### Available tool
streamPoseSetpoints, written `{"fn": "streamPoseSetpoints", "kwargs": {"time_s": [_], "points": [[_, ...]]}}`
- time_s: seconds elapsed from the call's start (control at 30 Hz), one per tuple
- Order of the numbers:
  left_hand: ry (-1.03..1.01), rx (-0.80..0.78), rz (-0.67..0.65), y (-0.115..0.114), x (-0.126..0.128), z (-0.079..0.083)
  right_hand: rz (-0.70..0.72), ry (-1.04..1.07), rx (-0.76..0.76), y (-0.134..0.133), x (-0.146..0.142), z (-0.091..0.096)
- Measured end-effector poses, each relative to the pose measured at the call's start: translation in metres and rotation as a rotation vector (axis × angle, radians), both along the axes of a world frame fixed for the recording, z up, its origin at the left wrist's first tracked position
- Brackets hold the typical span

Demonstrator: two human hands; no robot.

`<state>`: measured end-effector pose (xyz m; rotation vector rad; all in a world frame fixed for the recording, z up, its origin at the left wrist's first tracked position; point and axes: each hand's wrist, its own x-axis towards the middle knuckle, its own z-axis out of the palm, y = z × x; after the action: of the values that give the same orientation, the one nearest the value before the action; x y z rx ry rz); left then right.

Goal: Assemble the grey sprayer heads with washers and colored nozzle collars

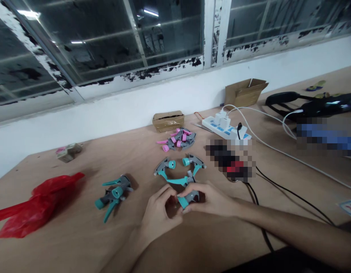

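Grey-and-teal trigger sprayer heads lie about the wooden table. My right hand (213,199) grips one such trigger sprayer (183,202) between thumb and fingers, its teal collar turned left. My left hand (161,208) is curled right beside that collar, fingertips and thumb close to it; whatever they pinch is too small to make out. Just beyond my hands are more teal trigger sprayers: one at left (164,167), one at right (196,162), and a teal trigger (177,181) partly behind my right hand. Further left rests a pair of teal sprayers (116,192).
Pink-and-grey sprayers (181,139) are heaped before a small cardboard box (168,122). A power strip (218,128) with plugs, cables and a larger box (245,93) are at right. A red plastic bag (44,199) lies left. A blurred-out object (231,161) is near my right hand.
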<state>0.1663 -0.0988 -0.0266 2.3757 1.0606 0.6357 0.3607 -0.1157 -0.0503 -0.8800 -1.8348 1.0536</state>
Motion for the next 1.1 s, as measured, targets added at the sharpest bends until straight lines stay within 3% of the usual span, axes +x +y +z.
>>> {"fn": "streamPoseSetpoints", "kwargs": {"time_s": [0.43, 0.67, 1.1], "points": [[-0.026, -0.057, 0.097, 0.004, 0.004, -0.006, -0.081, -0.038, -0.037, 0.003, -0.004, -0.009], [-0.103, -0.132, 0.046, 0.002, 0.002, -0.003, -0.104, -0.031, 0.034, 0.003, 0.0, -0.006], [-0.151, -0.232, 0.025, 0.007, 0.002, -0.003, -0.07, -0.022, 0.006, 0.002, 0.002, -0.012]]}}
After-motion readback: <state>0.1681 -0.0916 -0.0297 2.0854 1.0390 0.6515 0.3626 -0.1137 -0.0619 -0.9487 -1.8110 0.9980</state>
